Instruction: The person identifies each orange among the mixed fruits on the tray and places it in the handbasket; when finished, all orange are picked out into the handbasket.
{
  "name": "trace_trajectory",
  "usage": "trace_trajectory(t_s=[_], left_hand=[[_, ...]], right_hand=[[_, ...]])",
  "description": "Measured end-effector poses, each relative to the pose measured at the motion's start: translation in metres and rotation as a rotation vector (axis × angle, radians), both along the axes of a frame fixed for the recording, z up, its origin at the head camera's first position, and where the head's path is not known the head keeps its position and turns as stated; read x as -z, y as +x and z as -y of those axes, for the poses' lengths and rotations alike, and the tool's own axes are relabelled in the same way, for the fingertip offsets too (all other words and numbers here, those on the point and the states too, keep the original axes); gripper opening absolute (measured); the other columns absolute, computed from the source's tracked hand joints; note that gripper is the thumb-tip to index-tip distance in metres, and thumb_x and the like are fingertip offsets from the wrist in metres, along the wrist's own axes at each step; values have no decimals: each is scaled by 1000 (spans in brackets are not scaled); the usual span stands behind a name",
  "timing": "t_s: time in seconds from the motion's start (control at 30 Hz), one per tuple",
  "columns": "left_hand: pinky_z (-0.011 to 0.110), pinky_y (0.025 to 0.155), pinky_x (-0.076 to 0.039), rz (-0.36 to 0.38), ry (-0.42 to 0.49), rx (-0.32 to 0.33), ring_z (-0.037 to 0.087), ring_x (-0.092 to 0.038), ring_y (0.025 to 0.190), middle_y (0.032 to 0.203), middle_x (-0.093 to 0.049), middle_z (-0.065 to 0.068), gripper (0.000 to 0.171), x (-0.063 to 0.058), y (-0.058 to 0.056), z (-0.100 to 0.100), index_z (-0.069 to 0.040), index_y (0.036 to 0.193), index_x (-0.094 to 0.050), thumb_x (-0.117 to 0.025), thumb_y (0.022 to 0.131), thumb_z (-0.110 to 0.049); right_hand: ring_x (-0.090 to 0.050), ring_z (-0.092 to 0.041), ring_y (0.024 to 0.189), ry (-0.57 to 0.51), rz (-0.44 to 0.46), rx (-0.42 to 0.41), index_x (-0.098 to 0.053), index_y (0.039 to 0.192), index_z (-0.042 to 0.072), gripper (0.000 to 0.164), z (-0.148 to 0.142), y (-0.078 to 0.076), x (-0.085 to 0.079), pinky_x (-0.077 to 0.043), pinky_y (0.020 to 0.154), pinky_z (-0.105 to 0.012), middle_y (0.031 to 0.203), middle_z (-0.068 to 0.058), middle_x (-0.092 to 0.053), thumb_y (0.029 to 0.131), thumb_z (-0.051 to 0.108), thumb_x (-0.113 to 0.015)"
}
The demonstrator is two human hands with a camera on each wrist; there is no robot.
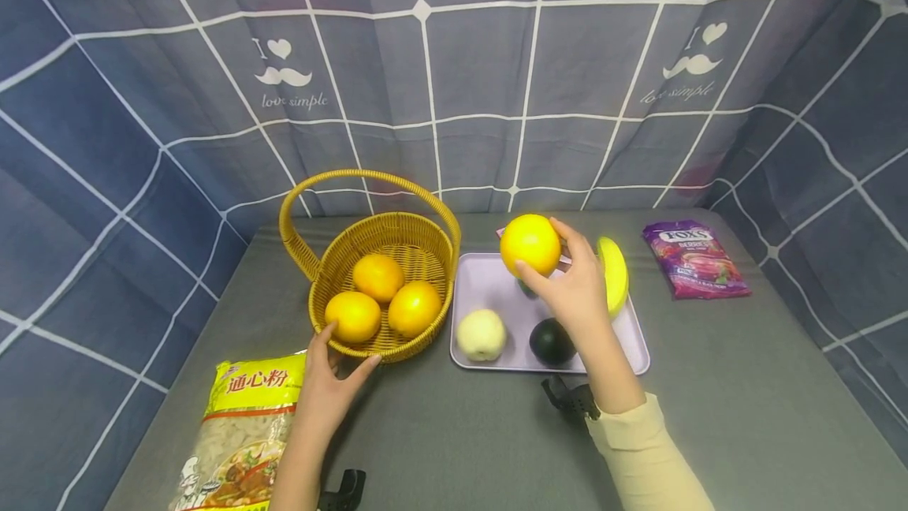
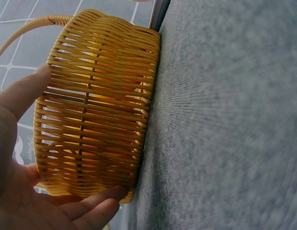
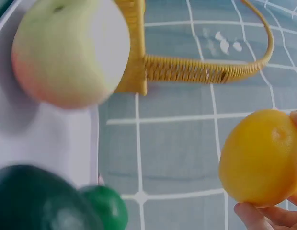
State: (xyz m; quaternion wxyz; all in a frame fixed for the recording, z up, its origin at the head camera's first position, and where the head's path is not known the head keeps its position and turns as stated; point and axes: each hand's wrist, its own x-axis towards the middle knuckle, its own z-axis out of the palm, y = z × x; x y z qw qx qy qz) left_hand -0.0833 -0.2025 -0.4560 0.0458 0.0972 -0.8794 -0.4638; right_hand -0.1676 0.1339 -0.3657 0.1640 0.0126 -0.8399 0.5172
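Observation:
My right hand (image 1: pixel 578 282) holds an orange (image 1: pixel 530 245) between thumb and fingers, raised over the far part of a lilac tray (image 1: pixel 461 274). In the right wrist view, the orange (image 3: pixel 261 158) shows at the right edge with fingertips around it. At the near left side of a yellow wicker basket (image 1: pixel 397 349), my left hand (image 1: pixel 329 385) grips the wall, thumb and fingers spread along it. Three oranges (image 1: pixel 378 277) lie inside the basket, its handle standing up. On the tray sit a pale apple (image 1: pixel 481 335), a dark green avocado (image 1: pixel 552 342) and a banana (image 1: pixel 613 278).
A small green fruit (image 3: pixel 108 206) lies beside the avocado, mostly hidden in the head view. Right of the tray is a purple candy bag (image 1: pixel 695 259). A yellow-topped pasta bag (image 1: pixel 248 424) lies left of my left forearm. Checked curtain (image 1: pixel 475 77) surrounds the grey table.

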Motion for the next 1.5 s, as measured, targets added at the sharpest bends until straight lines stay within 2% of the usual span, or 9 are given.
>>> trace_trajectory(t_s=[0.33, 0.5, 0.67, 0.8, 1.03, 1.2, 1.5], left_hand=[[54, 104, -37, 13, -10, 0, 44, -43, 126, 153, -17, 21, 98, -5, 2, 0, -10, 152, -18, -75, 81, -48], [53, 103, -38, 4, -12, -1, 44, -43, 126, 151, -19, 21, 97, -5, 1, 0, -9, 151, -19, -76, 81, -45], [53, 103, -38, 1, -12, -2, 45, -43, 126, 151, -19, 21, 97, -4, 0, 0, -10, 151, -20, -77, 80, -45], [54, 103, -38, -1, -15, -5, 45, -43, 125, 152, -19, 22, 96, -5, 0, 1, -10, 151, -21, -77, 81, -44], [52, 104, -38, -4, -11, -3, 44, -43, 126, 151, -19, 21, 97, -4, -2, 0, -9, 151, -20, -77, 80, -44], [52, 103, -39, -7, -15, -4, 44, -44, 125, 150, -21, 21, 96, -3, -3, 0, -8, 150, -21, -78, 80, -42], [52, 103, -39, -4, -2, 0, 44, -44, 124, 149, -22, 22, 97, -3, -1, -2, -7, 151, -20, -77, 81, -43]], right_hand=[[-56, -21, 106, -10, -88, -99, -51, 138, 16, 76, 34, 1, -2, -52, 89, -39, 128, -4, -54, 71, 28, -85], [-53, -18, 113, -7, -123, -144, -51, 138, 16, 75, 46, 4, -5, -52, 88, -37, 131, -1, -54, 71, 27, -85], [-51, -16, 117, -23, -121, -173, -52, 137, 19, 73, 54, 10, -11, -52, 90, -37, 134, 1, -52, 72, 26, -85], [-52, -15, 113, -49, -109, -219, -52, 137, 22, 73, 61, 17, -18, -51, 90, -40, 132, 4, -52, 72, 27, -85], [-53, -13, 112, -23, -164, -310, -51, 137, 18, 72, 81, 20, -23, -51, 90, -36, 131, 3, -53, 73, 28, -84], [-55, -15, 109, -10, -127, -349, -51, 138, 18, 73, 99, 11, -15, -52, 89, -36, 130, 1, -53, 74, 31, -83], [-56, -21, 107, 10, 20, -350, -49, 139, 18, 74, 127, -13, 22, -52, 87, -35, 134, -4, -54, 75, 37, -81]])
